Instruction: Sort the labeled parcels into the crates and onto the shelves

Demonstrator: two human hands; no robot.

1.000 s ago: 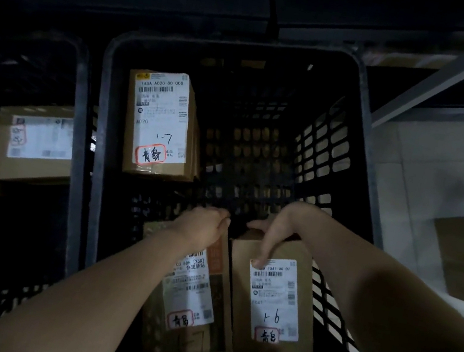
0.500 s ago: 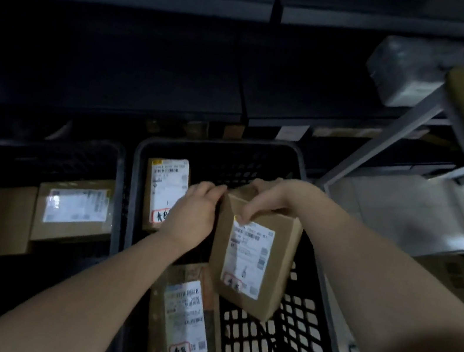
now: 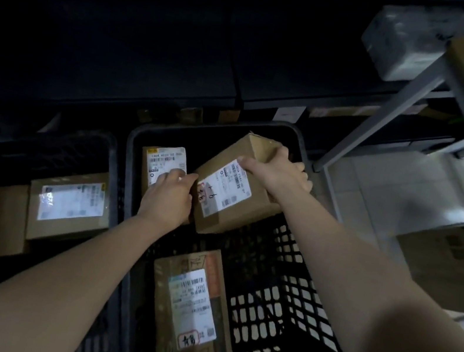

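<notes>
Gloom lies over the dark shelves [image 3: 154, 47] across 12 o'clock. A grey metal rack [image 3: 384, 115] slants up at 2 o'clock above pale floor tiles [image 3: 378, 183], with a wrapped grey bundle [image 3: 409, 42] at 1 o'clock. A black crate [image 3: 293, 279] fills the centre. A second crate [image 3: 117, 161] stands beside it at 9 o'clock, holding a labelled box [image 3: 70, 206].

In the black crate a flat parcel [image 3: 192, 308] lies at 6 o'clock and a far parcel [image 3: 162, 160] sits at 11 o'clock. The right hand [image 3: 281, 172] grips the tilted parcel [image 3: 238, 205] over the crate's far half, thumb on the labelled face and fingers curled over its far end. The left hand [image 3: 167, 198], fingers bent, touches the tilted parcel's near left edge. Whether it clasps the edge or only steadies it, I cannot tell.
</notes>
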